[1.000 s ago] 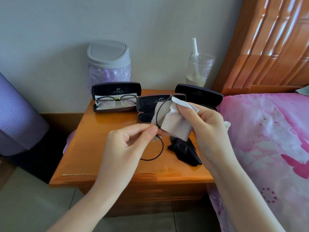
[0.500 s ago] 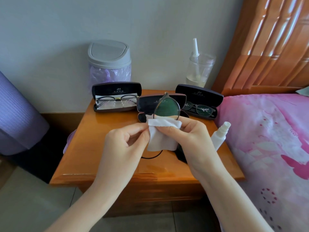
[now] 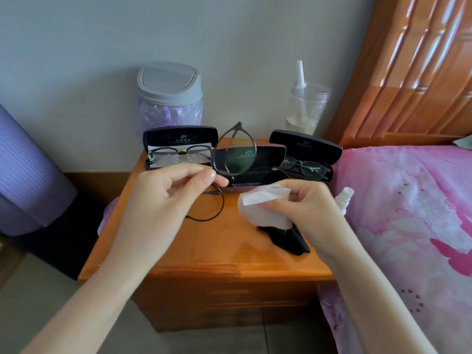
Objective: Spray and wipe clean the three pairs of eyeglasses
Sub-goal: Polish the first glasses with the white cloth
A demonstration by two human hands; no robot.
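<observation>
Left hand [image 3: 163, 198]: thumb and forefinger pinch the round glasses [image 3: 233, 155] near the bridge. They are held above the surface [image 3: 229, 254], turned on end: one lens is up in front of the middle case [image 3: 268, 155], the other rim hangs below the hand.

Right hand [image 3: 309, 208]: fingers curl round a bunched white cloth [image 3: 263, 203], low over the surface. The cloth is near the glasses, not touching them.

All three cases are open at the back of the surface. The left case [image 3: 180, 137] holds the dark-framed pair [image 3: 178, 153], the right case [image 3: 305, 145] holds the third pair [image 3: 310, 168], and the middle case has no glasses in it.

The black cloth [image 3: 286, 238] lies on the surface under the right hand. The spray bottle [image 3: 343, 198] stands behind that hand, by the bed [image 3: 408, 213].
</observation>
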